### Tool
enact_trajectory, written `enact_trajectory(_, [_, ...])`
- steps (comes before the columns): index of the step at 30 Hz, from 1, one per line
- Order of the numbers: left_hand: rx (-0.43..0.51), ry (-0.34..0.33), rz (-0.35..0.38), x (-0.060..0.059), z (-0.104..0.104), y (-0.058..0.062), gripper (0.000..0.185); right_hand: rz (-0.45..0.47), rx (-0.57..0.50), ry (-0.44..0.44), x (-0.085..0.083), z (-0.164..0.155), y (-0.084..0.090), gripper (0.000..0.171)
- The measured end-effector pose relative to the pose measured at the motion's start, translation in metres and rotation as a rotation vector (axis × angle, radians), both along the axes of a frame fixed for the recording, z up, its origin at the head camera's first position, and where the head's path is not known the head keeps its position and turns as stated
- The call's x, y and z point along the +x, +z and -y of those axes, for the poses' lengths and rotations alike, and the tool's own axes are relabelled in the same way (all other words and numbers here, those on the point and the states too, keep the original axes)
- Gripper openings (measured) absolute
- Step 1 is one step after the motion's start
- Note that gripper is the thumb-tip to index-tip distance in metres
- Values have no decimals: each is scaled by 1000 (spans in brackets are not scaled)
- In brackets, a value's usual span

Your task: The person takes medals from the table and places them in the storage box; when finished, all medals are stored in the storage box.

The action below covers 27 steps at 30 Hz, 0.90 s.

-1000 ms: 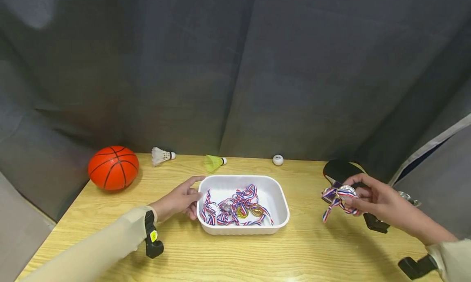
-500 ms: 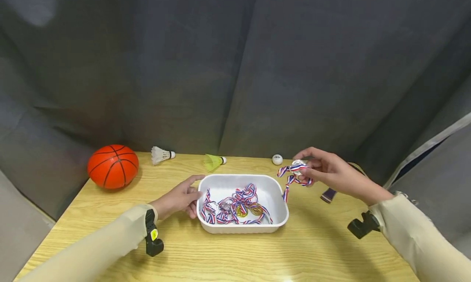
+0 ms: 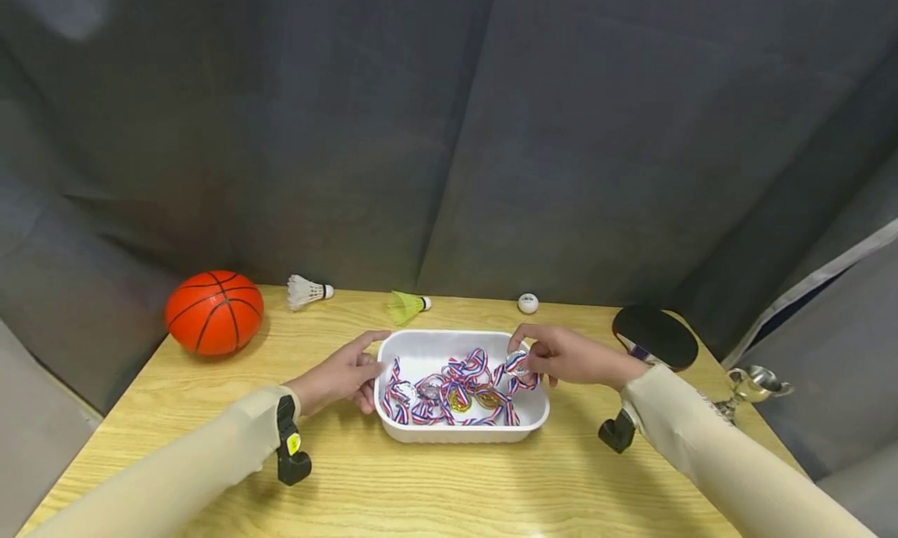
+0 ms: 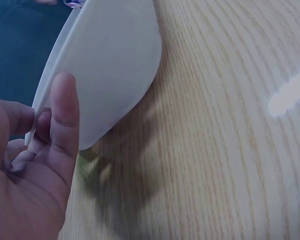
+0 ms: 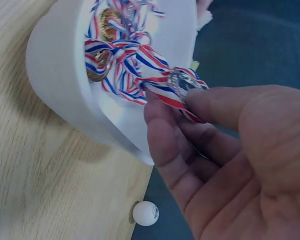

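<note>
A white plastic tray sits on the table with several gold and silver medals on red, white and blue ribbons in it. At its left end my left hand pinches the rim between thumb and fingers. Over the tray's right end, my right hand holds a silver medal between thumb and fingers. Its striped ribbon hangs down onto the other ribbons, and part of the medal is hidden by the thumb.
Along the back stand an orange basketball, a white shuttlecock, a yellow shuttlecock and a small white ball. On the right are a black table tennis bat and a silver trophy cup. A dark curtain hangs behind.
My right hand has carried the silver medal leftward from beside the bat and lowered it into the tray's right end. The left hand stays on the rim.
</note>
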<state>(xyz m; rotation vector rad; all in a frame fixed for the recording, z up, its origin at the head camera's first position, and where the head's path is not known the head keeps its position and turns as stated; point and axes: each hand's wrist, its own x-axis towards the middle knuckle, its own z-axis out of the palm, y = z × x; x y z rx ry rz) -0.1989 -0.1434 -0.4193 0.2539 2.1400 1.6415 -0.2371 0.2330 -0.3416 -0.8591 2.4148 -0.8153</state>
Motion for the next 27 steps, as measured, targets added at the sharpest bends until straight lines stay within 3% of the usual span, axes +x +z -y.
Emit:
enact_trajectory(7, [-10, -3, -5, -1, -1, 0, 62, 8, 82, -1, -5, 11, -12, 18])
enact_trajectory(21, [-15, -10, -13, -3, 2, 2, 62, -178, 425, 90, -8, 43, -25, 13])
enact_trajectory(27, [-18, -7, -5, -2, 1, 3, 62, -157, 491, 90, -9, 51, -32, 24])
